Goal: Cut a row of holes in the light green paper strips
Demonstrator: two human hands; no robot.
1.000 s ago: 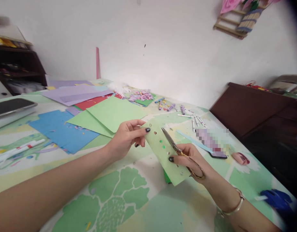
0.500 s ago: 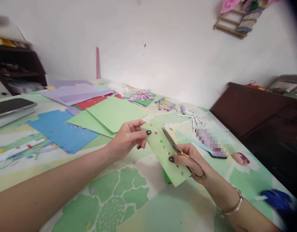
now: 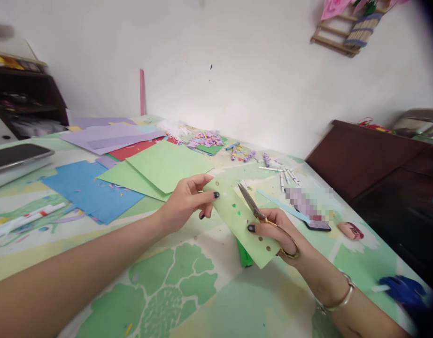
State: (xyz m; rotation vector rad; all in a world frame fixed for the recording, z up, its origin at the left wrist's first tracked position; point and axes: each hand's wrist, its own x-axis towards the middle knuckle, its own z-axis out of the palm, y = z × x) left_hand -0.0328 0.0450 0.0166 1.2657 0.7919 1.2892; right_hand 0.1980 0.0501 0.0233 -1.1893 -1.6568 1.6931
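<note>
A light green piece of paper (image 3: 228,212) with a row of small punched holes is held above the table at a slant. My left hand (image 3: 184,202) pinches its upper left end between thumb and fingers. At the other end, the thumb of my right hand (image 3: 285,227) presses on the paper. The same hand has gold-handled scissors (image 3: 251,203) hooked in it, their blades together, pointing up and left along the paper's right edge. Partly hidden under the paper, a bright green object (image 3: 245,257) rests on the tablecloth.
Green sheets (image 3: 174,164), blue paper (image 3: 93,188) and purple paper (image 3: 114,137) spread across the left. Paper scraps (image 3: 206,139), crayons (image 3: 250,156) and white markers (image 3: 290,176) lie behind. To the right are a phone (image 3: 318,226), a painted stone (image 3: 351,230) and a blue object (image 3: 403,287).
The punched paper has tilted slightly, with its lower end a little higher, and more of the green object beneath shows. Both hands keep their holds and have barely moved.
</note>
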